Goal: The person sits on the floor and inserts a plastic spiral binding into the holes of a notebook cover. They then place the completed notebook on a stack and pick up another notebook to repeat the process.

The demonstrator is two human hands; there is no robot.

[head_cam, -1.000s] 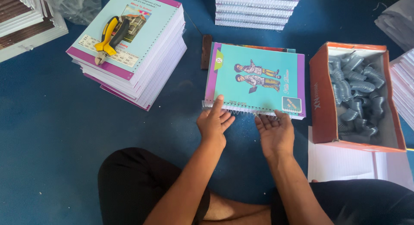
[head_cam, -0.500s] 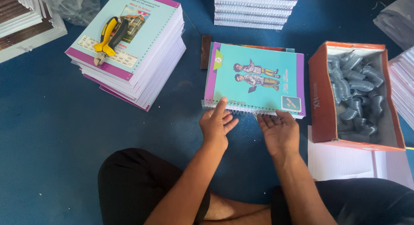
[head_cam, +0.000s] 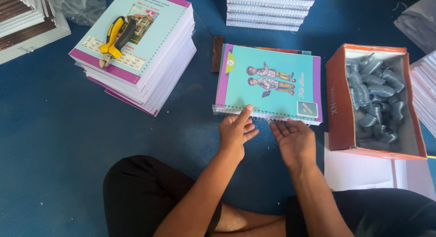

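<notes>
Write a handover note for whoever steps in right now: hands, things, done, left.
Left hand: open, index finger on the spiral binding of the turquoise notebook.
Right hand: open, palm up, fingertips at the same edge.
Box of wire coils sits to the right; yellow pliers lie on the left book stack.
Done: the coil runs along the notebook's near edge.
Left: its ends probably need trimming.

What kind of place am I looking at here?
Probably a small notebook-binding workshop: stacks of unbound pages, a box of spiral coils, and both hands at a notebook's spiral edge.
</notes>
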